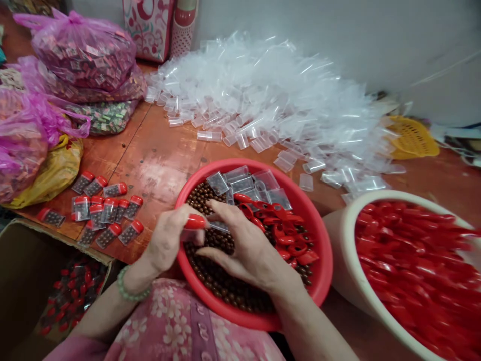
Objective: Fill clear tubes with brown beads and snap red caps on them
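Note:
My left hand (167, 238) is closed around a small clear container with a red cap (196, 221), held over the left rim of a red basin (326, 260). Facing it, my right hand (248, 245) is over the basin with thumb and fingers apart. Brown round beads (221, 240) fill much of the basin and show between that thumb and forefinger. Several clear plastic tubes (242, 184) lie at the basin's far side. Red plastic caps (287, 235) are heaped on the beads at its right. A clear piece beneath my right fingers is partly hidden.
Filled red-capped containers (108, 210) lie on the wooden table (150, 145) at left, above a cardboard box (22, 265) of more. Purple bags (86, 55) stand behind. Clear tubes (263, 90) are piled along the wall. At right are a cream tub (343, 240) of red parts and a yellow basket (413, 138).

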`<state>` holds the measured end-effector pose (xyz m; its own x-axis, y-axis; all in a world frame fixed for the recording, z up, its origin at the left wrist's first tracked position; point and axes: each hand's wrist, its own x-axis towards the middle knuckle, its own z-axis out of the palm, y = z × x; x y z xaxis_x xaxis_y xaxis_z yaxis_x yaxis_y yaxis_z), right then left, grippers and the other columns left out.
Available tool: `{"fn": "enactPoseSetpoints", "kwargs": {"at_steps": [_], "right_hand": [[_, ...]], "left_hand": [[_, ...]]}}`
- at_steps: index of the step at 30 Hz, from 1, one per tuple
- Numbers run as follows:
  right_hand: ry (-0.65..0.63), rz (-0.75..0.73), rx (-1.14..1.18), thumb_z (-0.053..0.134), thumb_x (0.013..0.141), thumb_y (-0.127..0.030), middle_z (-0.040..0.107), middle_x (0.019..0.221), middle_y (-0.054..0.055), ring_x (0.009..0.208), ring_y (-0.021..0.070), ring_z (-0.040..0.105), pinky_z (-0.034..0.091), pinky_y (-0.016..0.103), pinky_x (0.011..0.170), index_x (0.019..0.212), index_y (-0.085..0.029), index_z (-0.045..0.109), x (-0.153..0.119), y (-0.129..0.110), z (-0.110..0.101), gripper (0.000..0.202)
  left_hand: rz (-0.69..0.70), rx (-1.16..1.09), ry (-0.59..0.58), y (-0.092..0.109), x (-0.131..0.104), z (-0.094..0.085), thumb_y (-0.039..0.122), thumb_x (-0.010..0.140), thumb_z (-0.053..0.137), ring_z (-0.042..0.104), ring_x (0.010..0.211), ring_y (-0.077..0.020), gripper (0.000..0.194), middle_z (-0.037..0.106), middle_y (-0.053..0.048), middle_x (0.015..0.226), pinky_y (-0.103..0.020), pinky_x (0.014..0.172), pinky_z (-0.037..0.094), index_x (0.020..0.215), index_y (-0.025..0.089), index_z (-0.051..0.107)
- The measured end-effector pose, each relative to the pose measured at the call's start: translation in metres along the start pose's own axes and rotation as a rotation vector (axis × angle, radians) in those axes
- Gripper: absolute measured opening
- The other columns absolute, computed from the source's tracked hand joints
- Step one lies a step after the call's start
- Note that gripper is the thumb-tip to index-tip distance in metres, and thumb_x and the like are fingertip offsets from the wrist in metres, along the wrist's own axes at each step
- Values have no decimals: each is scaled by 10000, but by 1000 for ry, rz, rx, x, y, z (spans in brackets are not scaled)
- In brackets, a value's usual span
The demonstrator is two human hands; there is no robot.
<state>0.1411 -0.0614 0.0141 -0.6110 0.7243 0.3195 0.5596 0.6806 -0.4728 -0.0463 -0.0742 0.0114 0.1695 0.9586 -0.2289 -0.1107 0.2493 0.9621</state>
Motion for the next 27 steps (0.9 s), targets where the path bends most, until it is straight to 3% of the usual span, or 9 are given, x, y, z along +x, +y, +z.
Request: {"fn": "enactPoseSetpoints", "kwargs": {"at_steps": [2,4,6,7,10,12,15,21,27], "right_hand": [[-22,141,-4,632,881,-340,617,1267,169,1171,269,608,526,448,953,1393,-171,391,-5,9,-7,590],[-36,287,-50,589,906,-301,664,1184,136,1098,262,645,526,443,937,1271,-169,518,-10,19,-12,394],[-91,414,-88,580,906,-292,689,1109,119,1024,263,670,534,429,894,1180,-157,578,-14,26,-14,305],[-134,463,-100,588,901,-304,693,1088,116,998,264,676,536,422,877,1162,-151,590,-14,27,-14,302],[-268,522,-126,609,891,-333,688,1082,114,994,261,673,523,397,876,1170,-144,594,-10,24,-9,338],[-335,505,-145,611,889,-310,680,1078,113,989,249,668,518,376,875,1177,-148,598,-5,20,-4,331],[-374,483,-143,580,897,-229,680,999,92,908,215,674,525,337,827,1089,-153,633,-3,17,3,213],[-232,393,-85,459,947,-171,620,967,63,819,170,658,537,307,767,1167,-191,609,-11,23,-8,267],[-473,292,-508,395,836,17,603,996,142,782,232,648,541,351,672,1269,-88,556,-13,10,-15,473]], "left_hand": [[111,198,156,7,-5,-27,459,942,363,573,677,-152,420,622,-25,709,-281,678,472,833,173,650],[237,556,430,7,-5,-58,440,950,369,596,724,-165,402,651,-33,758,-297,720,476,847,176,655],[265,916,668,2,1,-89,440,956,368,624,829,-215,401,682,-69,838,-359,798,477,879,180,663],[264,1062,730,-2,5,-102,440,953,380,631,874,-248,394,691,-98,878,-403,840,473,911,173,667],[332,1297,734,-14,12,-128,425,939,438,608,1044,-336,378,678,-184,1042,-514,955,441,1059,132,645],[394,1336,693,-20,9,-129,396,929,479,551,1174,-363,384,637,-204,1171,-551,1027,403,1171,123,596],[385,1372,602,-29,-8,-112,379,920,508,444,1319,-383,425,576,-198,1302,-581,1089,353,1260,127,545],[201,1518,434,-69,-44,-70,394,905,525,222,1444,-462,510,377,-221,1521,-690,1101,232,1325,107,545],[141,1498,350,-106,-32,-67,168,908,426,203,1473,-389,440,400,-180,1517,-665,1142,179,1324,150,568]]}}
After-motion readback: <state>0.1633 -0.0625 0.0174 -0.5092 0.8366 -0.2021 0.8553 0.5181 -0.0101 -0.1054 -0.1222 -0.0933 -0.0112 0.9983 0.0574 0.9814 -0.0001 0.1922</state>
